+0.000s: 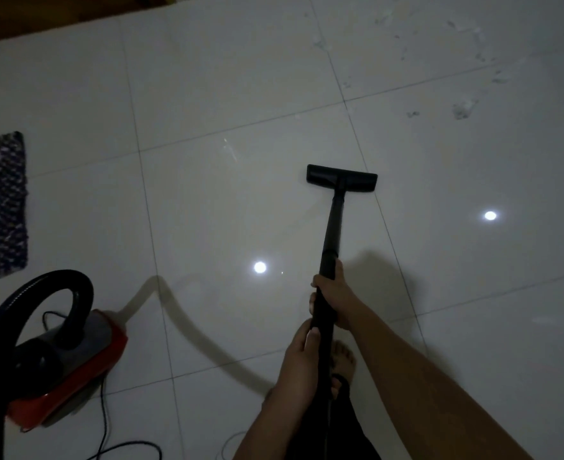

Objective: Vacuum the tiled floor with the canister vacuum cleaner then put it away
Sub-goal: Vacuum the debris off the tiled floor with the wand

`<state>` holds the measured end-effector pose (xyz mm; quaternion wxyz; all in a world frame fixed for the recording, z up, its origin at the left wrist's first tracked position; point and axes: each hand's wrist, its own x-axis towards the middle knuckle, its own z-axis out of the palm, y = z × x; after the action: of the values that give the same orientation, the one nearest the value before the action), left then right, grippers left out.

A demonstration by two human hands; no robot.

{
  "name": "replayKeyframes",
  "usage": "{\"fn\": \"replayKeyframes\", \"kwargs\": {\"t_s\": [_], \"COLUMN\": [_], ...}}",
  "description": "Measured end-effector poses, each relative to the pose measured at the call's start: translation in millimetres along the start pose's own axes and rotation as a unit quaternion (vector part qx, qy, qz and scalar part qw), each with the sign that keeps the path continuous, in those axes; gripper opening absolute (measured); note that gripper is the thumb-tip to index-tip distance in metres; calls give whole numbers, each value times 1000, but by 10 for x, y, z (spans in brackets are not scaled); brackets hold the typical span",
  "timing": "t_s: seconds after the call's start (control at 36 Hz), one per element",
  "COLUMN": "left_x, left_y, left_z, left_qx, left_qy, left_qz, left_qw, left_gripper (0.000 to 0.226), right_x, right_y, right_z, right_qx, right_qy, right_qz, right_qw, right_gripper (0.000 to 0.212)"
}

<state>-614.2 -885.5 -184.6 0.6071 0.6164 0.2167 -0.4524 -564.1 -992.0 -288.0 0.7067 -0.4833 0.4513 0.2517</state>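
A black vacuum wand [334, 224] slants up from my hands to a flat black floor nozzle [341, 178] resting on the glossy white tiled floor [227, 94]. My right hand [335, 298] grips the wand higher up; my left hand [302, 351] grips it just below. The red and grey canister [71, 363] sits at the lower left, its thick black hose [41, 287] arching up and off the left edge.
Dusty smudges and debris [461, 111] mark the tiles at the upper right. A dark woven mat [0, 207] lies at the left edge. A thin black power cord [108, 439] loops beside the canister. My bare foot [342, 358] stands under the wand. A brown edge [25, 18] runs along the top left.
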Motion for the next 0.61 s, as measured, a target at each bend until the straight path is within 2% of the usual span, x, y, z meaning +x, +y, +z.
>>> {"fn": "replayKeyframes", "kwargs": {"t_s": [0.28, 0.42, 0.61], "left_x": [725, 1038, 1471], "left_y": [513, 810, 1236], "left_z": [102, 164, 232], "left_qx": [-7, -40, -59], "left_qy": [53, 40, 27], "left_qz": [2, -5, -18], "left_qw": [999, 998, 998], "left_gripper": [27, 29, 26], "right_x": [640, 942, 1281], "right_y": [-762, -1150, -1622], "right_z": [48, 54, 27], "right_qx": [-36, -78, -105], "right_qy": [-22, 4, 32], "right_qz": [-10, -9, -19], "right_qw": [999, 997, 994], "right_gripper": [76, 73, 79]}}
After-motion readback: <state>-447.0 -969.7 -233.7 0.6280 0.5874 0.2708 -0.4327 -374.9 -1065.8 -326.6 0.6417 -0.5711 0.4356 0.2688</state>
